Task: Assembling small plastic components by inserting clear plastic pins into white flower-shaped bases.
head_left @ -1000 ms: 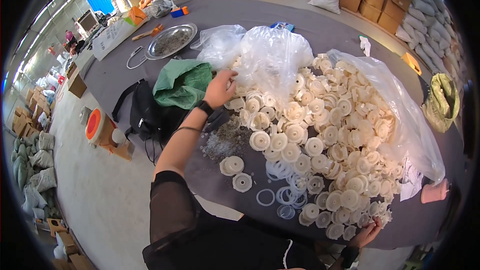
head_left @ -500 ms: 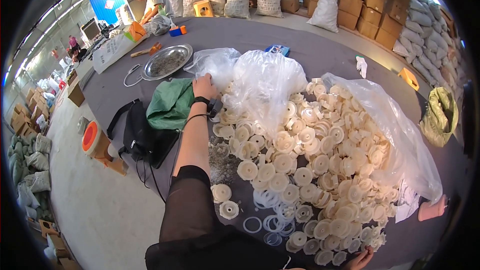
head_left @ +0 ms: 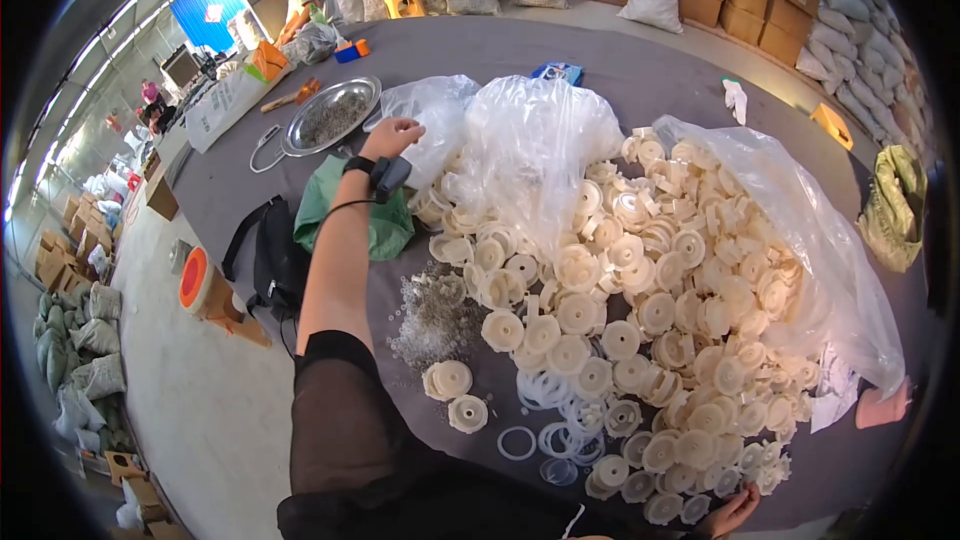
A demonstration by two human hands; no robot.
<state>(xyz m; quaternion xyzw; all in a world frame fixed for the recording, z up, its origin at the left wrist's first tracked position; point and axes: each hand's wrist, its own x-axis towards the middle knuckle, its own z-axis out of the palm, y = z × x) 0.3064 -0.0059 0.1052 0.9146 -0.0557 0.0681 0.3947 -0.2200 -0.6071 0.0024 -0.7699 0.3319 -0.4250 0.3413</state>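
My left hand (head_left: 394,137) is raised at the far left of the pile, beside a clear plastic bag (head_left: 437,120) and near a round metal tray (head_left: 372,90) of small dark bits. Its fingers are curled closed; anything inside them is hidden. Below its wrist lies a green bag (head_left: 385,227). At the lower right, my right hand (head_left: 735,512) touches the near edge of a large heap of cream round plastic parts (head_left: 655,315). Its visible fingers are drawn together, and I cannot make out what they hold. Loose translucent rings (head_left: 517,443) lie left of that hand.
A mound of tiny clear and grey pieces (head_left: 435,315) sits left of the heap. Plastic sheeting (head_left: 800,230) borders its right side. A black bag (head_left: 277,275) lies at the table's left edge, above an orange-rimmed bucket (head_left: 193,277). Another person (head_left: 305,0) works at the far left.
My left hand has risen away from the green bag and moved toward the metal tray, uncovering the bag's right side. My right hand stays at the heap's near edge. The whole view has shifted slightly.
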